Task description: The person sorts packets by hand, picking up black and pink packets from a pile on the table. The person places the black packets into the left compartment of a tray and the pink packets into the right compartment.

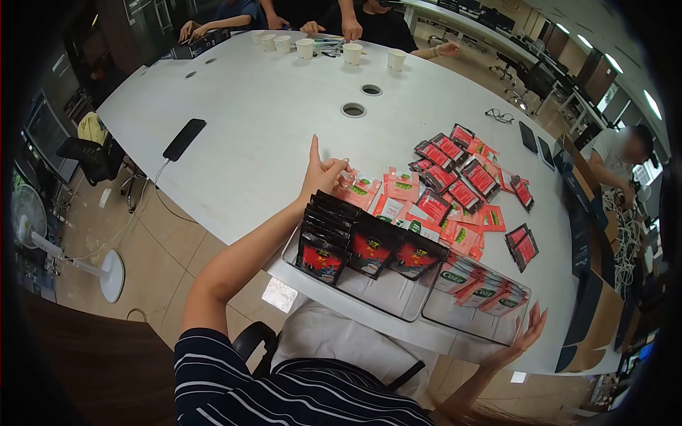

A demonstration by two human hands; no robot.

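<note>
1. A large white table [270,106] with rounded corners stretches away beyond the left hand's [323,174] grip; two round cable holes [353,109] lie just past it.
2. Below and left of the grip, glossy beige floor tiles [163,241] show.
3. Far left of the grip stands a white pedestal fan [28,213], with a black office chair [92,160] near it.
4. Well beyond and right of the grip, long desks [469,25] and black chairs [533,78] stand under strip ceiling lights [612,62].

I can't read the print on the black-and-red foil sachets [369,252] from here, it's way too small. The left hand [323,174] curls over maybe a pink packet [359,188], fingertips hidden. The right hand [529,330] sits partly behind the clear plastic tray [490,323].
</note>
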